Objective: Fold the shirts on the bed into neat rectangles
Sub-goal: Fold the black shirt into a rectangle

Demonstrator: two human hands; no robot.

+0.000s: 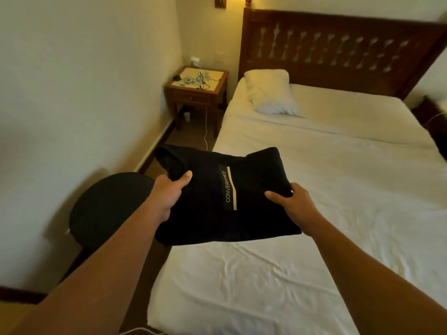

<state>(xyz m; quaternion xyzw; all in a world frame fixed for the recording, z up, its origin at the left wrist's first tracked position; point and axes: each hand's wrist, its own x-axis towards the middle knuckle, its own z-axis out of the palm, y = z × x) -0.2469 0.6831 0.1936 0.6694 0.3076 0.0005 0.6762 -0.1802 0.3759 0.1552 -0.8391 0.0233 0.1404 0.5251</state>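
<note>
**Folded shirt held over the bed's left edge**

Head view: the left hand (169, 194) and right hand (294, 201) each pinch a side of the folded black shirt (212, 189), which overhangs the bed (338, 189) edge. Bare sheet extends beyond the shirt toward the pillow (269, 91).

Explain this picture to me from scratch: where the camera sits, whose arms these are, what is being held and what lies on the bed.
There is no machine here. One wide-angle camera is worn on a person's head, looking forward and down, so the two bare arms are that person's own. The left hand and the right hand each grip a side of a folded black shirt, thumbs on top, over the left edge of the bed. A white pillow lies by the wooden headboard. A nightstand with cables stands beside it, and a black chair at left.
</note>
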